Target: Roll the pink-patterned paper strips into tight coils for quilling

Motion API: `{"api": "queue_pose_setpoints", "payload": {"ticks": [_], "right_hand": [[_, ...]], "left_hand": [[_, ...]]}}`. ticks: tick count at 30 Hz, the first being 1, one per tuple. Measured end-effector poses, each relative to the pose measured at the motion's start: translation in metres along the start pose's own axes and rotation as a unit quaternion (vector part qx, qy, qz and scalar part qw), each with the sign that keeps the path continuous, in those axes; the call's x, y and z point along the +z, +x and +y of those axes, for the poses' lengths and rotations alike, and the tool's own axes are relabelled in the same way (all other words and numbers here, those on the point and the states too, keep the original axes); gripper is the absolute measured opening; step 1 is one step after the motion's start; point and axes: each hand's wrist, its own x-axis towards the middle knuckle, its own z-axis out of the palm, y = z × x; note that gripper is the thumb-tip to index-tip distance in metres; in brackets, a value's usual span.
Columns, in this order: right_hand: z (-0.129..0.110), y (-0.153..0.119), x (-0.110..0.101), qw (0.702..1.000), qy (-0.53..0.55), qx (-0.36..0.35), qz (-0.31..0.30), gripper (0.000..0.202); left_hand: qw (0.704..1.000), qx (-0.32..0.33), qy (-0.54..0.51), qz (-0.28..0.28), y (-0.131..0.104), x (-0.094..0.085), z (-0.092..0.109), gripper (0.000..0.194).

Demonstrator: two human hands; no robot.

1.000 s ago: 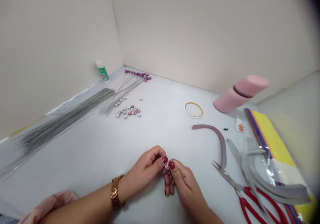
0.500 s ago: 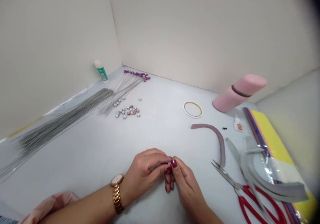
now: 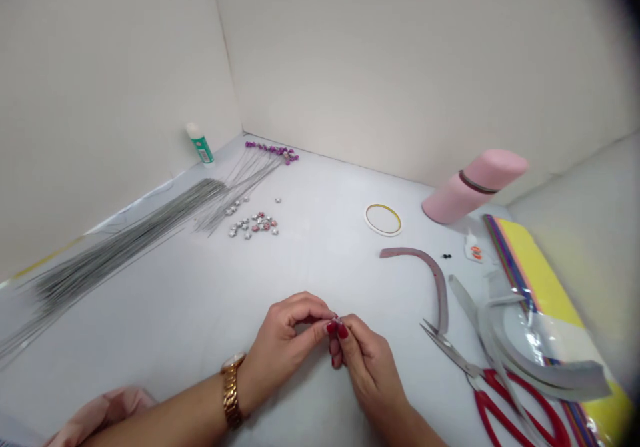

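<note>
My left hand [image 3: 295, 330] and my right hand [image 3: 370, 357] meet low in the middle, just above the table. Both are closed in a pinch, thumbs against index fingers, on a small pinkish paper piece [image 3: 337, 320]. Fingertips cover most of it, so its exact shape is hidden. Beyond my left hand lie several small folded paper stars [image 3: 257, 224], silver and pinkish. To the right of my right hand, a curved strip of pinkish-grey paper [image 3: 437, 277] rests near red-handled scissors [image 3: 467, 366], whose blades are slightly apart.
On the left lies a bundle of thin wires [image 3: 135, 234]; purple-tipped wires [image 3: 273, 148] and a glue stick [image 3: 201, 146] sit behind. A tape ring [image 3: 367, 220], pink bottle [image 3: 470, 190], small glue bottle [image 3: 473, 247], grey strips [image 3: 540, 370] and coloured paper pack [image 3: 537, 267] occupy the right.
My fingertips have drawn closer together around the small piece, and my right thumb has shifted slightly left. The view has moved a little; the table items lie as before.
</note>
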Motion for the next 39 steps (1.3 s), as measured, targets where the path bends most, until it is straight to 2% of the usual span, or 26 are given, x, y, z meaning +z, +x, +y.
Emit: {"api": "queue_pose_setpoints", "payload": {"ticks": [3, 5, 9, 11, 14, 18, 24, 33, 39], "right_hand": [[0.001, -0.002, 0.000, 1.000, -0.001, -0.007, 0.000, 0.031], [0.001, -0.004, 0.000, 1.000, 0.013, 0.002, 0.016, 0.026], [0.001, -0.006, 0.002, 0.995, 0.026, -0.012, 0.100, 0.009], [0.000, -0.005, 0.002, 0.992, 0.011, -0.037, 0.118, 0.007], [-0.004, -0.004, 0.002, 0.992, -0.003, -0.055, 0.116, 0.010], [-0.007, -0.003, 0.002, 0.991, 0.036, -0.042, 0.125, 0.008], [-0.007, -0.003, 0.004, 0.987, 0.111, -0.011, 0.114, 0.010], [-0.011, 0.001, 0.007, 0.958, 0.270, 0.065, 0.070, 0.017], [-0.015, 0.003, 0.010, 0.943, 0.313, 0.072, 0.087, 0.022]], "left_hand": [[0.997, -0.048, -0.064, -0.020, 0.001, 0.001, 0.000, 0.015], [0.996, -0.068, -0.052, -0.019, 0.002, 0.001, -0.001, 0.015], [0.998, -0.055, 0.018, -0.035, 0.000, 0.000, -0.002, 0.015], [0.997, -0.037, 0.041, -0.052, -0.002, -0.001, -0.002, 0.016], [0.997, -0.020, 0.050, -0.061, -0.004, 0.000, -0.001, 0.015], [0.998, -0.006, 0.018, -0.061, -0.007, -0.001, -0.001, 0.013], [0.998, -0.031, -0.033, -0.050, -0.005, -0.002, -0.005, 0.011], [0.981, -0.083, -0.146, -0.094, 0.000, -0.003, 0.000, 0.015], [0.971, -0.094, -0.201, -0.092, -0.001, -0.002, 0.001, 0.016]]}}
